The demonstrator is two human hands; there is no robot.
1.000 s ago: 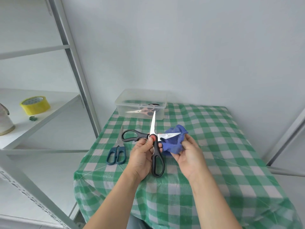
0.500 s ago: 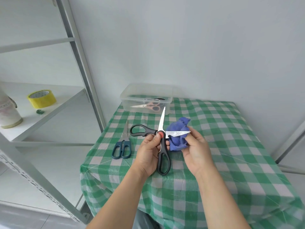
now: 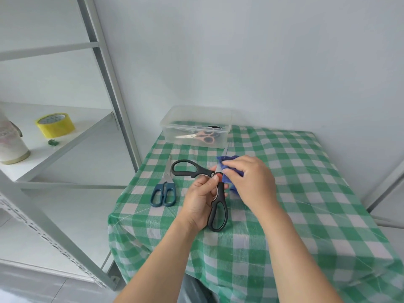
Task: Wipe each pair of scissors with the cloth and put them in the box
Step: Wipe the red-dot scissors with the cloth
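On the far left a white metal shelf rack (image 3: 65, 136) holds a roll of yellow tape (image 3: 55, 125) and a pale cylindrical container (image 3: 12, 147), only partly in view.

A table covered in a glossy green-and-white checked cloth (image 3: 306, 193) fills the right half. Near its left edge lies a closed pair of blue-handled scissors (image 3: 164, 192), flat on the covering with its slim steel blades pointing away from the person.

Just to the right, the black-handled scissors (image 3: 220, 192) are held above the table and spread wide. One matt black oval loop points left and the other points down towards the person. A red spot shows at the pivot, and a narrow steel blade tip rises past the cloth towards the box.

The left hand (image 3: 201, 200) grips these scissors just below the pivot, fingers curled round the lower handle and thumb laid on top by the hinge.

At the far edge of the table stands the clear plastic box (image 3: 172, 136), rectangular with rounded corners, with a pair of peach-handled scissors (image 3: 204, 136) lying inside.

The blue cloth (image 3: 227, 159), soft and bunched, is wrapped over the blades by the pivot. The right hand (image 3: 251, 182) comes in from the right, palm down, fingers bent, pinching the cloth against the metal.
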